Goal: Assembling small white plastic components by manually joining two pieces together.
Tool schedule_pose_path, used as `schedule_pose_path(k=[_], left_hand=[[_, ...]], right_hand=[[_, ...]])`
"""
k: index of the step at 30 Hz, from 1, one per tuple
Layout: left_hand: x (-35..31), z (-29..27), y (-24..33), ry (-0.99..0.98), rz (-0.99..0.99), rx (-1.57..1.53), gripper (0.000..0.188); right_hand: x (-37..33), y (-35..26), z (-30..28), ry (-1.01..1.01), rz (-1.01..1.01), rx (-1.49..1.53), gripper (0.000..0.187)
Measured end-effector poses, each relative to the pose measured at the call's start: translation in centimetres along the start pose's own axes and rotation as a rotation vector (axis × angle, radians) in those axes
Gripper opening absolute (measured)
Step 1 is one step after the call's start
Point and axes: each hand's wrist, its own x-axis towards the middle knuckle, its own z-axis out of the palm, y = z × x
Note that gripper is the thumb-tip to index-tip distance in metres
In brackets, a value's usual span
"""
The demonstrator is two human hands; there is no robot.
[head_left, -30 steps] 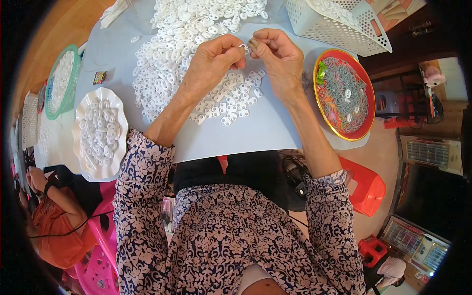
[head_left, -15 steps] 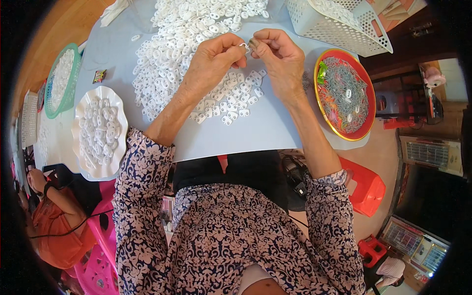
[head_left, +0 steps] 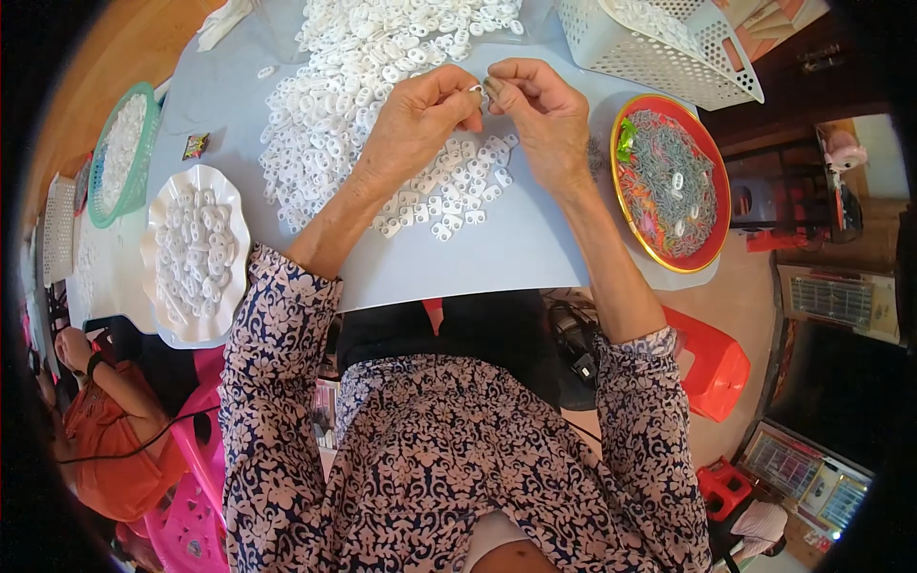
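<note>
My left hand [head_left: 418,119] is closed in a pinch on a small white plastic piece [head_left: 477,89], mostly covered by the fingertips. Close beside it, my right hand [head_left: 546,122] pinches with thumb and forefinger; whatever sits between them is too small to name. Both hands hover over a big heap of white two-holed plastic pieces [head_left: 315,143] on the pale table. To the right, a red tray with a gold rim [head_left: 723,205] holds many thin grey pieces [head_left: 669,162] and a few white ones. A scalloped white dish [head_left: 239,286] of white pieces stands on the left.
A white perforated basket [head_left: 659,72] stands at the far right, and a green basket [head_left: 148,143] of white pieces at the left. A small wrapped packet [head_left: 195,146] lies on the table. Another person in orange [head_left: 119,449] sits at the lower left, near a pink chair [head_left: 196,477].
My hands stay almost in place, with only a slight shift of the fingers around the white piece. The heap and trays look the same.
</note>
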Motion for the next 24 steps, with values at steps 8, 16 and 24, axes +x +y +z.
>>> schedule_pose_path(k=[8, 16, 24], left_hand=[[-0.2, 0.0, 0.4, -0.042, -0.033, -0.056, 0.013], [-0.2, 0.6, 0.2, 0.015, 0.045, -0.074, 0.011], [-0.1, 0.3, -0.1, 0.028, 0.020, -0.065, 0.012]], right_hand=[[0.0, 0.2, -0.9, -0.045, 0.071, -0.116, 0.011], [-0.3, 0.0, 0.2, 0.028, 0.048, -0.029, 0.017], [-0.2, -0.1, 0.1, 0.043, 0.069, 0.052, 0.017]])
